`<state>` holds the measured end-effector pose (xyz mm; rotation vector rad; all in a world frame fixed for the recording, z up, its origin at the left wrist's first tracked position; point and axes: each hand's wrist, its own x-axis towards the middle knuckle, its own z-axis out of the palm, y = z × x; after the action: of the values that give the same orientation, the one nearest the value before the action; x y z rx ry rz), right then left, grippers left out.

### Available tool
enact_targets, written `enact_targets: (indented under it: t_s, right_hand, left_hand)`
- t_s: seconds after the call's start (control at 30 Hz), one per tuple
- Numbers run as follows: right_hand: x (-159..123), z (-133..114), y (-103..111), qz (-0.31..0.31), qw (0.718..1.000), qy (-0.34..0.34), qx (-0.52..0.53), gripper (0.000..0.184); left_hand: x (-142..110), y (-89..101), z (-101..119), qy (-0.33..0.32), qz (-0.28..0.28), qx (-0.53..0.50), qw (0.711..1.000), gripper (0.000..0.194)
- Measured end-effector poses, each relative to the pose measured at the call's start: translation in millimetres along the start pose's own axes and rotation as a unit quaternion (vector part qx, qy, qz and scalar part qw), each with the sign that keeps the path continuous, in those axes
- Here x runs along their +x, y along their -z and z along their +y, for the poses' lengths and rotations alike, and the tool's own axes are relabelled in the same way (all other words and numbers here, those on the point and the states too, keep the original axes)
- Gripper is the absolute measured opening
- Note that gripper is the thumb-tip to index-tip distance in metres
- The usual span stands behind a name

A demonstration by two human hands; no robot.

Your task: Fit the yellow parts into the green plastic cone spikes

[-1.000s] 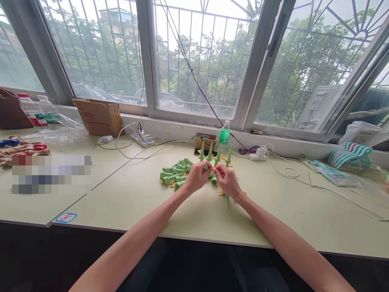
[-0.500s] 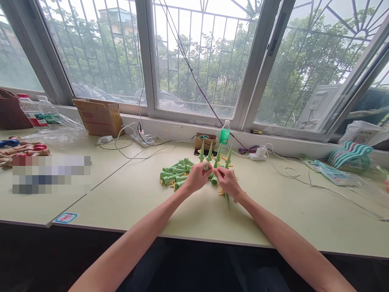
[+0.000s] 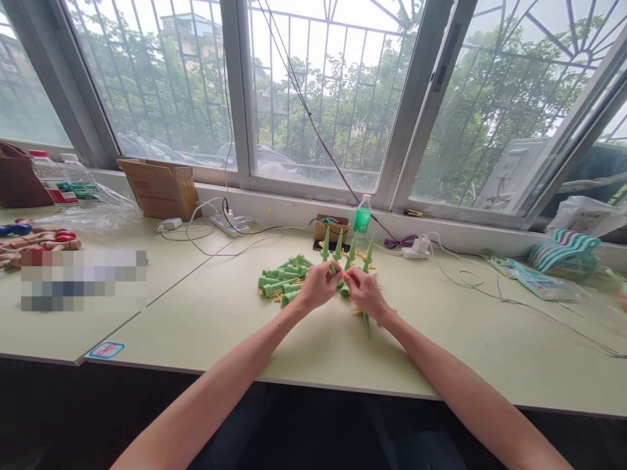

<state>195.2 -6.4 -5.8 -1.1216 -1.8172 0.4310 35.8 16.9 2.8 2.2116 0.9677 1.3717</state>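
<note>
My left hand [image 3: 319,286] is closed around a green plastic watering spike, and its pointed tip [image 3: 333,267] shows above the fingers. Close against it, my right hand [image 3: 366,292] is pinched near the same piece; what lies between its fingertips is too small to make out. Several green spikes [image 3: 353,251] with yellow valve pieces stand point-up just beyond my hands. To the left lies a pile of green tubular spike bodies [image 3: 277,282] with yellow bits among them. One green spike [image 3: 366,324] points toward me below my right hand.
Behind the spikes stand a green-labelled bottle [image 3: 362,215] and a small cardboard box [image 3: 332,228]. A larger carton [image 3: 161,189], a power strip [image 3: 230,225] and cables line the sill. Teal hangers [image 3: 563,251] lie at right, wooden toys [image 3: 44,245] at left.
Both hands stay in almost the same place, with only slight finger movement at the held spike. The spikes and the pile look unchanged.
</note>
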Motion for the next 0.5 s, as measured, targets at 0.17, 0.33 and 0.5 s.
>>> enact_targets:
  t_s: [0.17, 0.33, 0.5]
  right_hand:
    - [0.8, 2.9, -1.2, 0.006, 1.0, 0.012, -0.013, 0.028]
    - [1.7, 5.1, -1.3, -0.001, 0.999, 0.018, -0.033, 0.03]
    - [1.6, 7.3, -2.2, -0.003, 0.999, 0.021, -0.036, 0.032]
  left_hand:
    - [0.0, 2.3, 1.7, -0.002, -0.004, 0.014, 1.0, 0.013]
    - [-0.2, 3.7, 2.3, 0.006, -0.011, 0.027, 1.0, 0.011]
    - [-0.4, 4.9, 4.4, 0.006, -0.018, 0.023, 1.0, 0.011]
